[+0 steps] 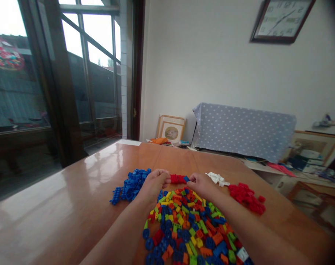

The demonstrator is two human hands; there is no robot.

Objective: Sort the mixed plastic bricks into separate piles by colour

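Between my two hands, a short row of red toy bricks spans above the far edge of a mixed pile. My left hand is closed, its fingertips pinching the row's left end. At the right end, a small blue brick is pinched in my closed right hand; whether it is joined to the red row, I cannot tell. Below them spreads the pile of mixed coloured bricks, partly hidden by my forearms. Beside my left hand lies a heap of blue pieces.
White pieces and a heap of red pieces lie to the right on the glossy wooden table. A white sheet is at its far left corner. Behind stands something under a dotted grey cloth.
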